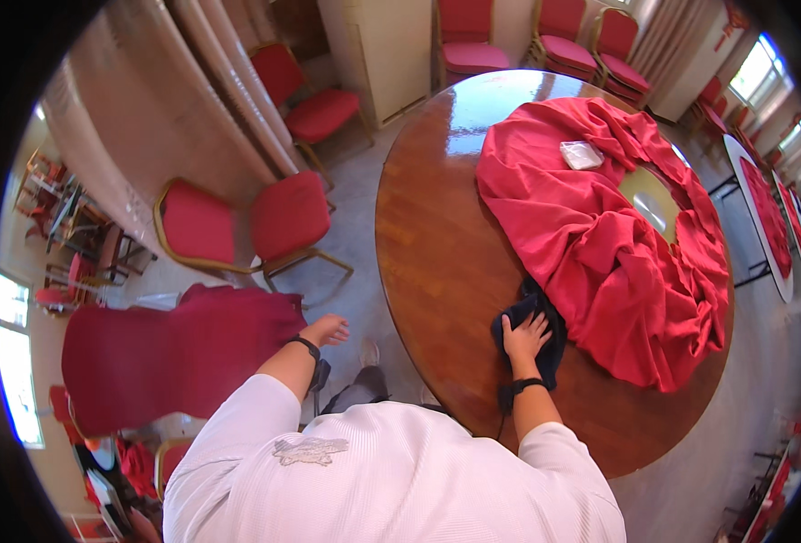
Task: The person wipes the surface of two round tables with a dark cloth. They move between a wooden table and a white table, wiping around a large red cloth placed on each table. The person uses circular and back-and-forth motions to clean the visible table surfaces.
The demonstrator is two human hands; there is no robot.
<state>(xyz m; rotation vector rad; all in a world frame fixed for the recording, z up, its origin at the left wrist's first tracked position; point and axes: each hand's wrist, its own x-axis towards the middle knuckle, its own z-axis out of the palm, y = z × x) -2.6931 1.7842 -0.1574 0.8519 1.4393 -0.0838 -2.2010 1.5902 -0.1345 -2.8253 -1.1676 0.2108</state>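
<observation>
My right hand (527,337) lies with spread fingers on top of a dark navy cloth (552,348), pressing it against the brown wooden top of a round table (436,262). The cloth is bunched, and part of it is hidden under the palm. Just beyond it, a crumpled red tablecloth (590,244) is heaped over the table's right side. My left hand (331,330) hangs in the air to the left of the table edge, its fingers loosely extended and nothing visible in them. Both wrists wear dark bands.
A small white packet (581,155) rests on the red tablecloth, beside a pale round surface (650,201) showing through the folds. Red chairs (290,217) stand left and behind. A dark red cloth (183,353) covers something at the left. Another table (762,213) stands far right.
</observation>
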